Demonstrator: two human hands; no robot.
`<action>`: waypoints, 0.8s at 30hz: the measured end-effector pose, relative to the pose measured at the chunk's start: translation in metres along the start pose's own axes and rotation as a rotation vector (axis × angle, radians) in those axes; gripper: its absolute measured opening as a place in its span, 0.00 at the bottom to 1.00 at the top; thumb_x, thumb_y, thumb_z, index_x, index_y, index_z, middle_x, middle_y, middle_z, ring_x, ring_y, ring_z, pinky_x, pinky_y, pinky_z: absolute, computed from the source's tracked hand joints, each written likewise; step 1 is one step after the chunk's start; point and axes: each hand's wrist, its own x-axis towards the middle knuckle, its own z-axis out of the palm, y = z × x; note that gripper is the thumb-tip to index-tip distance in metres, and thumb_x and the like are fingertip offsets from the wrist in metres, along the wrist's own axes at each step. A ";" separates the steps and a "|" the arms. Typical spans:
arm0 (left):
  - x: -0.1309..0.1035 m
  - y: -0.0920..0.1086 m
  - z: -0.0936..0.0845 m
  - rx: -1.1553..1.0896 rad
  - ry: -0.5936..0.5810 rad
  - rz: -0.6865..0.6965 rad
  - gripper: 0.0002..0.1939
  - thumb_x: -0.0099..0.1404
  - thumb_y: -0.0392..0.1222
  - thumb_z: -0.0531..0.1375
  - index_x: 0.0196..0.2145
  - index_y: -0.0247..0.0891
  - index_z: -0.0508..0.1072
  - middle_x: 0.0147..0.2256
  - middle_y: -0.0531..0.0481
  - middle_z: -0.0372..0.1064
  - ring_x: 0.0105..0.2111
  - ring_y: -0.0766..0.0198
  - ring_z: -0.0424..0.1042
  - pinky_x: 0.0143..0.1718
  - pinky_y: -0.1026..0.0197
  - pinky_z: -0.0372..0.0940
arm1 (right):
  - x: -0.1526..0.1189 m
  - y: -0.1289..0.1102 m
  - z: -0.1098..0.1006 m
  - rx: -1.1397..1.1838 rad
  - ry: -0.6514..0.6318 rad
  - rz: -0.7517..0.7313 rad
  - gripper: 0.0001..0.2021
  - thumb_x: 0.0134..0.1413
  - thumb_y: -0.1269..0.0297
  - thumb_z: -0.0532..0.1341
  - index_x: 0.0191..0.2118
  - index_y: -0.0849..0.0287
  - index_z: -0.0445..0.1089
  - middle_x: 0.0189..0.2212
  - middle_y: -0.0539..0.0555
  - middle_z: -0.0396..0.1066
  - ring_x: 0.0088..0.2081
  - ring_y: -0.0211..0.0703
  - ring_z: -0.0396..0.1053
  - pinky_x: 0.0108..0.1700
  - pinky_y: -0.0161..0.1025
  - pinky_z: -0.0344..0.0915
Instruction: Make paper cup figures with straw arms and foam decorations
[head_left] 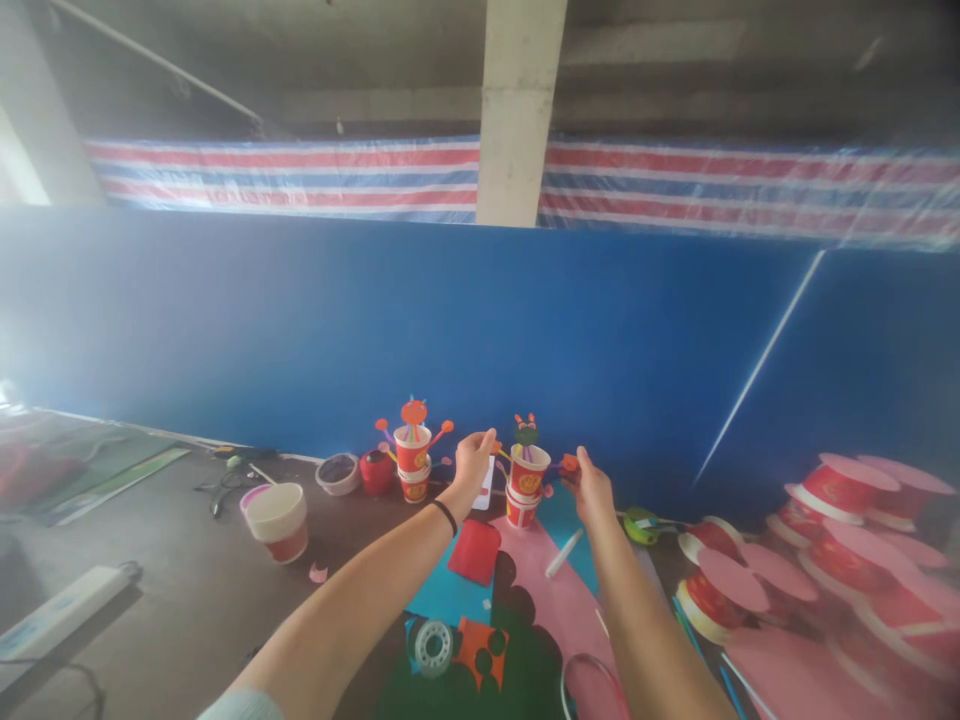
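A figure made of two stacked red-and-white paper cups [526, 480] stands in front of me, with a dark green head [527, 432] on top and thin coloured arms at its sides. My left hand [472, 468] pinches the tip of its left arm, where a bit of orange shows. My right hand [591, 488] is closed on the orange paper piece [570, 463] at the end of its right arm. A similar cup figure [412, 455] with an orange head stands just left of my left hand. Behind my left hand, a white card [484, 490] is partly hidden.
Below my hands lie pink, blue and green sheets, a red paper piece [475, 552], a white marker [564, 553] and a tape roll [433, 648]. Stacked cups [279, 520] and a power strip [64, 610] are left. Many pink-topped cups [840, 490] crowd the right. A blue partition [375, 320] stands behind.
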 end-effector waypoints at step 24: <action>-0.040 -0.031 -0.056 0.018 0.064 -0.006 0.29 0.61 0.63 0.49 0.36 0.32 0.72 0.28 0.45 0.71 0.26 0.64 0.70 0.27 0.64 0.63 | -0.080 -0.017 -0.048 -0.128 0.235 -0.238 0.18 0.48 0.46 0.58 0.33 0.59 0.63 0.20 0.44 0.66 0.18 0.34 0.63 0.20 0.32 0.61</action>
